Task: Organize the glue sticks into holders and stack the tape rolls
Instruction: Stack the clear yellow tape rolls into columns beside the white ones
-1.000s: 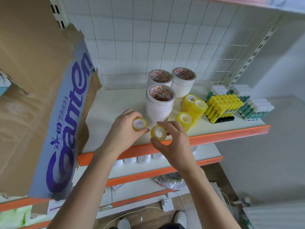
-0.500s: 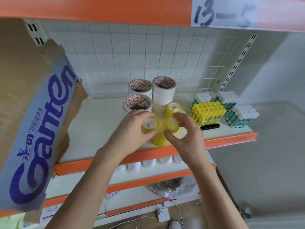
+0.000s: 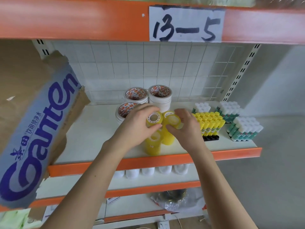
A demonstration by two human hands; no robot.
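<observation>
My left hand [image 3: 137, 125] grips a small yellow tape roll [image 3: 153, 120] with a white core, held just above a front stack of yellow tape rolls [image 3: 152, 143]. My right hand [image 3: 185, 127] grips a second yellow tape roll [image 3: 172, 121] on top of another yellow stack [image 3: 168, 138] just behind. Three stacks of white tape rolls [image 3: 160, 96] stand behind my hands. Yellow glue sticks [image 3: 209, 123] fill a black holder [image 3: 211, 138] to the right.
White-capped green glue sticks [image 3: 244, 128] stand in packs at the shelf's right end. A torn cardboard box [image 3: 33, 123] juts in from the left. An orange beam with the label 13-5 [image 3: 186, 23] hangs overhead. The shelf's orange front edge [image 3: 148, 161] runs below my wrists.
Both hands have carried their yellow rolls forward from the shelf's front edge to the tops of the yellow stacks. The camera has tilted up, showing the upper beam.
</observation>
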